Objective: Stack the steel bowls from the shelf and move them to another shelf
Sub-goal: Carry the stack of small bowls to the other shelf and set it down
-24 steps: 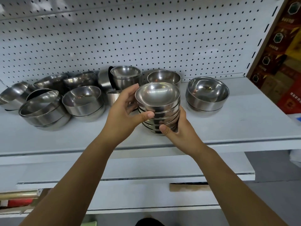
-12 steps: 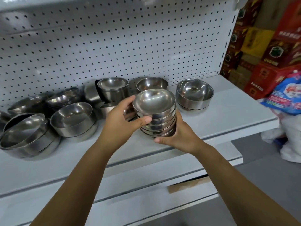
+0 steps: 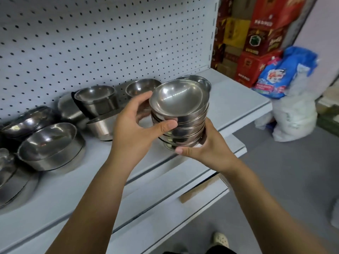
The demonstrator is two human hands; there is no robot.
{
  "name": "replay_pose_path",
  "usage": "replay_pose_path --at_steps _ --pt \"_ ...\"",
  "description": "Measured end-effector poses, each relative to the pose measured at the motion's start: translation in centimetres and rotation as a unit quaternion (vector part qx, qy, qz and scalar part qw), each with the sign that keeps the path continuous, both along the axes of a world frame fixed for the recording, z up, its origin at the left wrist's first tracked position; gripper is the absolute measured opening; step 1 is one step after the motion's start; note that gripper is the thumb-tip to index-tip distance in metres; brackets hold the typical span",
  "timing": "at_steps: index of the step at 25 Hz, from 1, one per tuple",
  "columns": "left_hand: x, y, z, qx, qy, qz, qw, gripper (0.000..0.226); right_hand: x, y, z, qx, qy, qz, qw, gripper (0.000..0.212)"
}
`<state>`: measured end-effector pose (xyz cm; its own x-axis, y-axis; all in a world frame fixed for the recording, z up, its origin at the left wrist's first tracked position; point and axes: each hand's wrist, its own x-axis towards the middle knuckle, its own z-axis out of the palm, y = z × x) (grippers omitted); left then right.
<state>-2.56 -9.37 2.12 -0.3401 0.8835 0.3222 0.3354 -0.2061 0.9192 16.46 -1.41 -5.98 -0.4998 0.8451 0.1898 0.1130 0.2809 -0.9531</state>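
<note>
Grey shelf [image 3: 236, 99] edge beneath bowl stack [image 3: 180, 114] in both hands

Bright, even light; glare on steel bowls [image 3: 178, 99]; edges blurred, warped.

I am looking at a shop or its stockroom, not a home. The white metal shelf [image 3: 236, 92] in front of me is retail gondola shelving, backed by a perforated pegboard panel [image 3: 110, 43] with a slotted upright at its right edge. Many identical steel bowls [image 3: 49, 142] sit loose on it in nested piles, like stock on display. A second shelf [image 3: 183, 182] juts out below. To the right, printed red and yellow cartons [image 3: 256, 43] are stacked high against the wall, with a blue printed sack [image 3: 282, 76] and a white bag [image 3: 295, 116] dumped on the grey floor.
</note>
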Motion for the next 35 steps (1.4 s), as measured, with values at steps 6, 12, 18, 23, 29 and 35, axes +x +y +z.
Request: replay_pose_path --at_steps 6,12,18,23,29,35 --pt "6.3 3.8 0.6 0.014 -0.053 -0.118 0.992 0.076 7.5 -0.6 1.2 0.01 0.019 -0.108 0.994 0.109" --pt "16.1 9.7 1.4 0.009 -0.009 -0.218 0.976 0.073 18.0 1.0 1.3 0.014 0.028 -0.21 0.977 0.102" --pt "28.8 17.3 2.4 0.02 0.013 -0.281 0.959 0.075 30.7 5.1 1.9 0.017 0.032 -0.261 0.965 0.101" --pt "40.8 23.3 2.8 0.047 0.0 -0.335 0.941 0.075 42.6 9.3 2.4 0.032 0.019 -0.307 0.951 0.102" --pt "53.2 29.8 1.9 0.045 -0.036 -0.39 0.919 0.072 54.6 13.3 2.4 0.029 0.001 -0.36 0.932 0.102" --pt "63.1 38.3 1.1 0.031 -0.059 -0.43 0.9 0.057 63.5 19.9 1.5 0.023 -0.004 -0.403 0.915 0.1"
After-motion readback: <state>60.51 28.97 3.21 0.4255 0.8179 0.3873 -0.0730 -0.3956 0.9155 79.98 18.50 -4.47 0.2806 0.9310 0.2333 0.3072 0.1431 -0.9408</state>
